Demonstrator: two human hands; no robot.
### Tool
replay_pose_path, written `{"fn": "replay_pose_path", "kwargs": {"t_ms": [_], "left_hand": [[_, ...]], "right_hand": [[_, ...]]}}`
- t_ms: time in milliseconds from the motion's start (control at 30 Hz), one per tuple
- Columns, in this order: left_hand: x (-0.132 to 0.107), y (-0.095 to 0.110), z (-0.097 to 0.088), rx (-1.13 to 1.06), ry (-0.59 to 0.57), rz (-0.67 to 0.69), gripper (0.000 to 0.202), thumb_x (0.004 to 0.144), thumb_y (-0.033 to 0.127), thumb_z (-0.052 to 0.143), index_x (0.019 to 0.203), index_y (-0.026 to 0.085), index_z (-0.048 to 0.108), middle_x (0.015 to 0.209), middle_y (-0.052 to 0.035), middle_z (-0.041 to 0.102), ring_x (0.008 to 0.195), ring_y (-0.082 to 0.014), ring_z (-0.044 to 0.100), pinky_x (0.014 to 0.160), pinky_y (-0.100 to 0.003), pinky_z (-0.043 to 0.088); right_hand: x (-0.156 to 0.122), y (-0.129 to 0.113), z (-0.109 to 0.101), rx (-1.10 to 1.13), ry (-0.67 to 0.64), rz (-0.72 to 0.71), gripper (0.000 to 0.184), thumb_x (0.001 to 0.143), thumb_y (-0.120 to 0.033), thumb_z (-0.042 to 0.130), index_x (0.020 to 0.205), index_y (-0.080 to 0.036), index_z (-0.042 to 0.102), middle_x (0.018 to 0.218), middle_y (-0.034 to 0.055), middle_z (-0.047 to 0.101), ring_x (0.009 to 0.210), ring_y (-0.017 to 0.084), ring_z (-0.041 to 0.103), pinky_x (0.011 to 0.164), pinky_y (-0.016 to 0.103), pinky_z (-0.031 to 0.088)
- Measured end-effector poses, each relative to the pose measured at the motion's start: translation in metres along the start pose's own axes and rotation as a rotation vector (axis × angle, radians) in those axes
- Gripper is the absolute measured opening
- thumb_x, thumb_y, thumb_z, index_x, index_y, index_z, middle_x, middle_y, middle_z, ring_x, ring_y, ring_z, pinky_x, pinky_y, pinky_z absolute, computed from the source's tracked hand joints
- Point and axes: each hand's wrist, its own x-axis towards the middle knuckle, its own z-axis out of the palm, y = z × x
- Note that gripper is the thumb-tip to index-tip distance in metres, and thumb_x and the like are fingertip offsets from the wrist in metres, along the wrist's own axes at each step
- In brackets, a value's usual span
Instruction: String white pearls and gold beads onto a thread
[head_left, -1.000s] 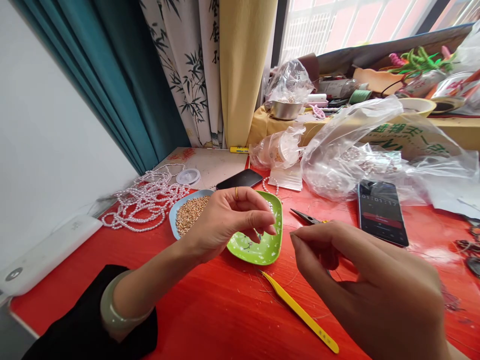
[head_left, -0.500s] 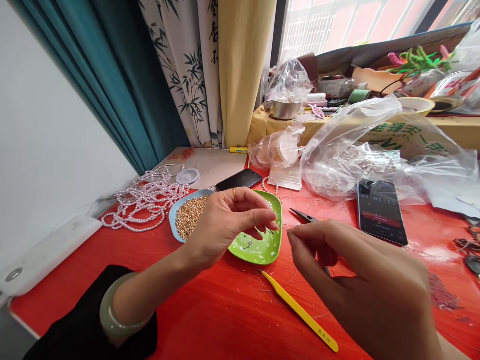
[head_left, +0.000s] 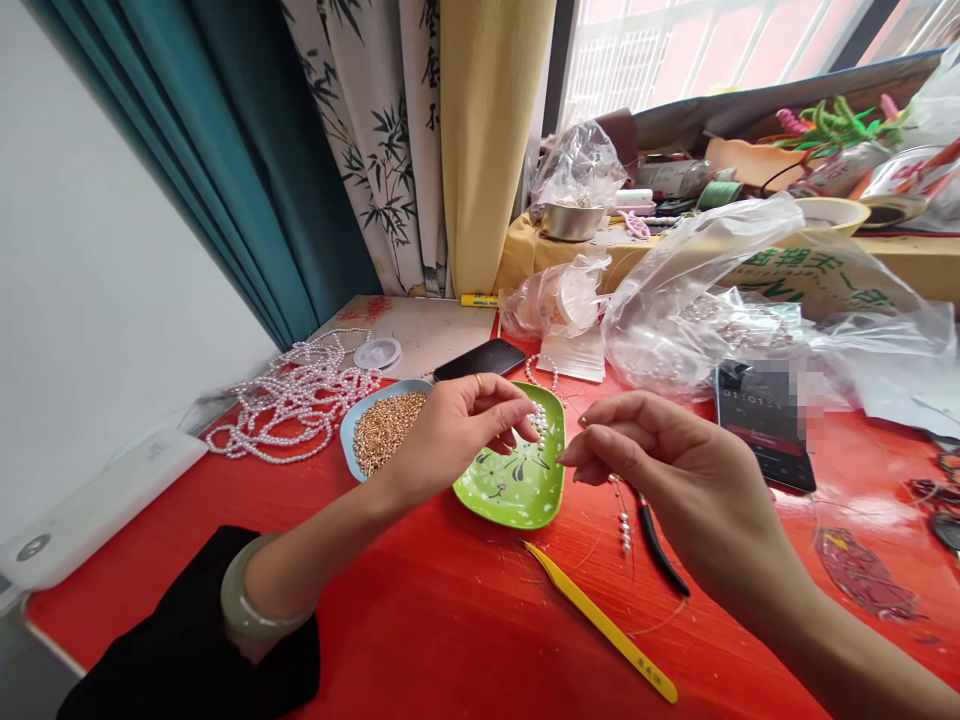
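White pearl strands (head_left: 292, 400) heap at ten o'clock of the green dish (head_left: 514, 508); gold beads (head_left: 386, 430) sit at nine. Left hand (head_left: 465, 425), nearly pinched, hovers above the dish, any hold untellable. Right hand (head_left: 667, 460) has swung forward and leftward, loosely curled (grasp unclear), so the short pearl string (head_left: 624, 533) at four o'clock, beside the pliers (head_left: 660, 555), is unhidden for beading.

Glossy red tabletop (head_left: 420, 610), shiny green dish (head_left: 476, 505), metallic-looking gold beads (head_left: 384, 432) (a rough heap), crinkled plastic bag (head_left: 652, 335)
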Motion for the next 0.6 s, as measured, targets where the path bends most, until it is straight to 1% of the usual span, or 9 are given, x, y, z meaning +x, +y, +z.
{"fn": "replay_pose_path", "kwargs": {"t_ms": [67, 133, 200, 300, 367, 467, 600], "left_hand": [[0.005, -0.006, -0.001, 0.188, -0.038, 0.009, 0.013, 0.078, 0.025, 0.06, 0.079, 0.013, 0.062, 0.073, -0.0036, 0.068, 0.069, -0.0131, 0.061, 0.062, -0.023, 0.048], [0.009, -0.014, -0.001, 0.411, -0.068, 0.051, 0.012, 0.078, 0.023, 0.058, 0.081, 0.013, 0.065, 0.081, -0.0054, 0.07, 0.075, -0.0152, 0.062, 0.068, -0.026, 0.048], [0.014, -0.022, 0.0, 0.576, -0.095, 0.096, 0.013, 0.08, 0.02, 0.055, 0.082, 0.014, 0.067, 0.086, -0.0061, 0.071, 0.079, -0.0165, 0.063, 0.074, -0.029, 0.047], [0.02, -0.031, 0.004, 0.671, -0.124, 0.122, 0.016, 0.079, 0.016, 0.054, 0.083, 0.015, 0.069, 0.089, -0.0076, 0.072, 0.083, -0.0192, 0.062, 0.079, -0.034, 0.045], [0.023, -0.034, 0.008, 0.729, -0.138, 0.136, 0.017, 0.079, 0.015, 0.054, 0.083, 0.015, 0.069, 0.09, -0.0083, 0.071, 0.085, -0.0207, 0.06, 0.081, -0.036, 0.044], [0.027, -0.037, 0.015, 0.81, -0.159, 0.152, 0.017, 0.079, 0.014, 0.053, 0.081, 0.015, 0.069, 0.089, -0.0091, 0.07, 0.087, -0.0229, 0.058, 0.081, -0.038, 0.043], [0.03, -0.04, 0.021, 0.901, -0.198, 0.165, 0.017, 0.079, 0.013, 0.052, 0.074, 0.015, 0.069, 0.086, -0.0096, 0.068, 0.091, -0.0263, 0.055, 0.079, -0.04, 0.043]], "right_hand": [[-0.001, 0.001, -0.002, 0.051, 0.032, -0.001, 0.016, 0.08, -0.029, 0.063, 0.092, -0.019, 0.061, 0.063, -0.0014, 0.069, 0.057, 0.01, 0.066, 0.054, 0.019, 0.054], [-0.002, 0.001, -0.002, 0.065, 0.04, -0.01, 0.021, 0.082, -0.029, 0.062, 0.101, -0.02, 0.061, 0.064, -0.002, 0.069, 0.059, 0.01, 0.066, 0.057, 0.019, 0.055], [-0.002, 0.001, -0.003, 0.076, 0.029, -0.026, 0.018, 0.082, -0.027, 0.061, 0.099, -0.022, 0.064, 0.066, -0.0021, 0.07, 0.061, 0.009, 0.066, 0.059, 0.018, 0.055], [-0.001, 0.0, -0.003, 0.094, 0.02, -0.043, 0.007, 0.081, -0.026, 0.063, 0.086, -0.022, 0.066, 0.068, -0.0021, 0.07, 0.061, 0.008, 0.065, 0.059, 0.016, 0.054], [-0.001, 0.0, -0.003, 0.089, 0.026, -0.039, 0.007, 0.081, -0.026, 0.063, 0.08, -0.021, 0.066, 0.068, -0.0012, 0.069, 0.06, 0.009, 0.065, 0.059, 0.018, 0.054], [-0.001, -0.001, -0.003, 0.074, 0.021, -0.026, 0.008, 0.08, -0.027, 0.063, 0.078, -0.019, 0.065, 0.067, -0.0001, 0.068, 0.059, 0.01, 0.065, 0.057, 0.019, 0.054], [-0.002, -0.004, -0.002, 0.087, 0.015, -0.018, 0.004, 0.078, -0.022, 0.063, 0.077, -0.018, 0.063, 0.065, -0.0005, 0.068, 0.057, 0.009, 0.064, 0.055, 0.018, 0.053]]}}
